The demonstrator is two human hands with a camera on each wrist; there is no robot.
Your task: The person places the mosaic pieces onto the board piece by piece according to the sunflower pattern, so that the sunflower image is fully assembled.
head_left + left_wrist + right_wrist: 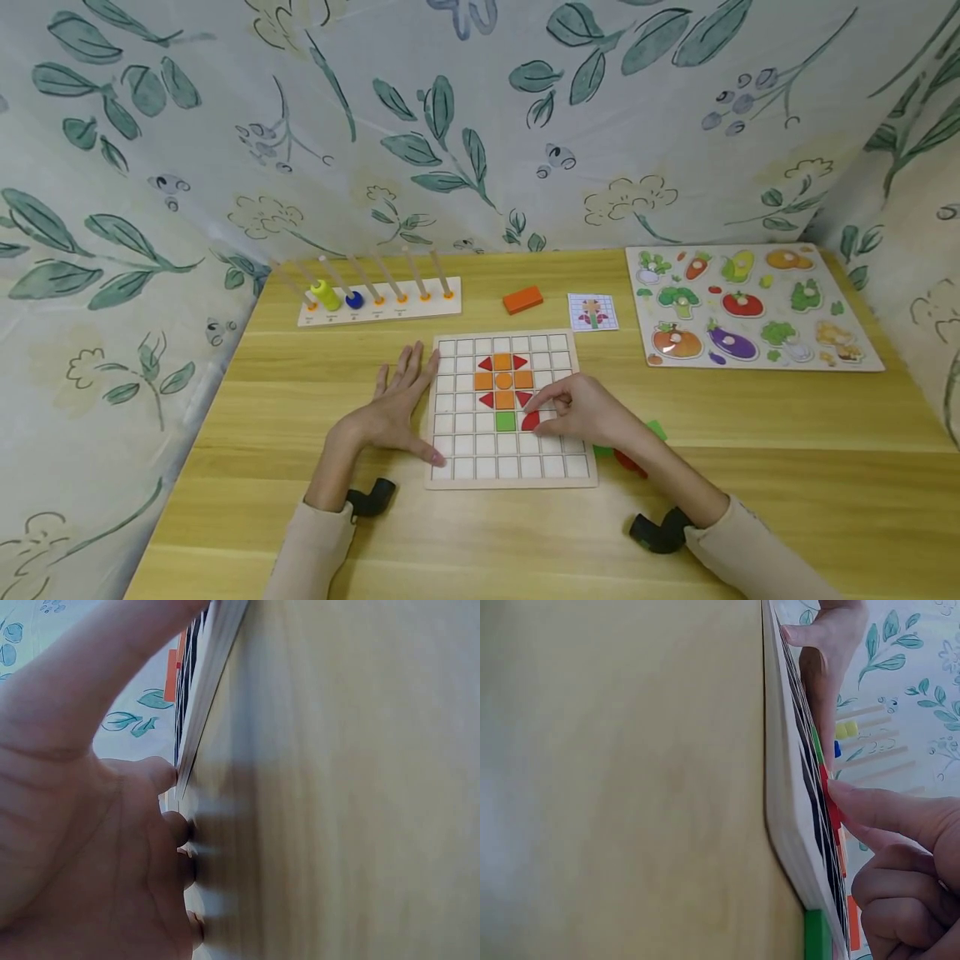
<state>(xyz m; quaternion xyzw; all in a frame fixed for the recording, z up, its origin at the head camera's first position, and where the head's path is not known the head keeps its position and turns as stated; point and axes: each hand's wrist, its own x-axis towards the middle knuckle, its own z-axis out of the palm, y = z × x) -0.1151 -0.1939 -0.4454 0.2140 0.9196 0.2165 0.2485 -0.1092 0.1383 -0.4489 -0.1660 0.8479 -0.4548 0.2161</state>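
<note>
A white gridded board with a light wooden frame lies on the table. My left hand spreads along its left edge, fingers straight, thumb on the lower left corner. Between right thumb and index finger, my right hand pinches a red rounded piece at the board's surface; the other fingers curl into the palm. Left of that piece sits a green square. Above are orange squares around an orange circle, with red triangles at the corners.
Beneath the right forearm, green pieces and red pieces lie partly hidden. Behind the board are a peg stand, an orange block and a pattern card. A vegetable puzzle occupies the back right.
</note>
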